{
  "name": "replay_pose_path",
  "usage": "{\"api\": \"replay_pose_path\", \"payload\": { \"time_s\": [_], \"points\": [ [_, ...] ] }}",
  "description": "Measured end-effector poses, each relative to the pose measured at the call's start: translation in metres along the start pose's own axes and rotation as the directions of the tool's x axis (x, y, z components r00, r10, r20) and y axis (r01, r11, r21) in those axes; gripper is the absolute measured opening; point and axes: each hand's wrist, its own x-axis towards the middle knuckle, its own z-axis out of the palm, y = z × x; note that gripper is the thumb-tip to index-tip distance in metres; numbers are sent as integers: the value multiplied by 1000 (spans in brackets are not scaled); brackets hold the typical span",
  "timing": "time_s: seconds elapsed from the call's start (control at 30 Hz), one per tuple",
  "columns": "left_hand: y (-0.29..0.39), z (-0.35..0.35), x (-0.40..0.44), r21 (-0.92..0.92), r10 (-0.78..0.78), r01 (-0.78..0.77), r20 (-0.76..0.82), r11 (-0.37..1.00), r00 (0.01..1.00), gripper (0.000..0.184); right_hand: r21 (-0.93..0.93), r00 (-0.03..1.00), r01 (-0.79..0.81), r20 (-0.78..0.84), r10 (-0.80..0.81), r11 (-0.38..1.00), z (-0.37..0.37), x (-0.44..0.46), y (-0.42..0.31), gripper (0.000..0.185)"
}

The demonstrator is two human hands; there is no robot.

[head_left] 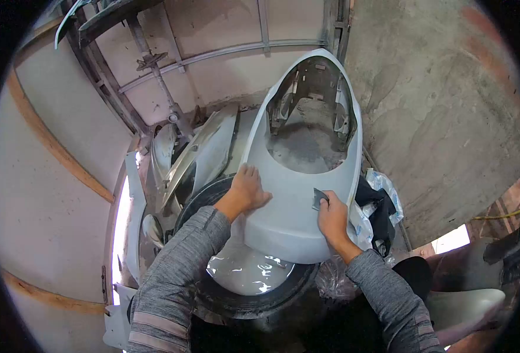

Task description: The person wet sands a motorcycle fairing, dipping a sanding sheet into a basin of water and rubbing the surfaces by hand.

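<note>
A pale grey motorbike body panel (289, 203) with a large oval opening lies tilted across a round black basin (245, 306). Milky water (245, 273) shows in the basin below the panel's near edge. My left hand (248, 189) grips the panel's left side, with the thumb laid on the top surface. Pinched in my right hand (334, 222) is a small dark grey piece of sandpaper (319, 198), close to the smooth face on the right side. The underside of the panel and part of the basin are hidden.
Several other body panels (216, 147) lean in the corner to the left of the basin. Plastic wrapping and dark cloth (380, 206) lie at the right. A grey board (430, 117) stands on the right, and a metal frame (154, 76) rises at the back left.
</note>
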Motion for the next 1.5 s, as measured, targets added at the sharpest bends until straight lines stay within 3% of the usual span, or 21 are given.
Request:
{"api": "replay_pose_path", "payload": {
  "time_s": [0.1,0.2,0.3,0.47,1.03,1.17,1.23,1.3,1.37,1.43,1.47,1.5],
  "points": [
    [4,5,-11,-86,26,-27,-21,996,999,84,11,1000,14,-10,-13,1000,1,1,-1,19],
    [12,-7,-21,-218,101,-70,133,973,986,86,-7,1000,0,-15,0,1000,-1,-1,-3,19],
    [19,3,-32,-369,144,-116,50,922,988,88,-18,1000,8,-9,-8,1000,-1,0,-3,19],
    [30,-12,-45,-527,248,-151,118,837,962,88,-20,999,27,-33,-28,999,5,2,6,20],
    [62,-44,-68,-641,396,-293,19,709,918,82,-17,1000,-28,-12,27,999,3,2,-1,20],
    [69,-28,-74,-655,440,-375,-72,656,895,80,-21,1000,20,-4,-21,1000,3,2,2,25],
    [65,-14,-91,-591,391,-539,-372,600,842,79,-4,998,60,-8,-60,998,-3,2,-8,26],
    [56,-10,-115,-594,369,-540,-395,596,841,80,29,980,137,142,-140,990,-11,-4,-23,28],
    [49,-13,-141,-475,276,-426,-354,771,894,86,13,950,231,214,-228,973,-10,-10,-27,30],
    [47,-10,-157,-459,234,-385,-352,801,906,89,-57,738,431,597,-316,900,-17,-15,-48,35],
    [48,-8,-160,-443,193,-339,-343,830,920,94,-60,735,433,602,-313,900,-18,-12,-48,35],
    [50,-7,-159,-448,189,-338,-344,828,920,94,20,656,532,623,-426,847,-19,-7,-48,35]
  ]
}}
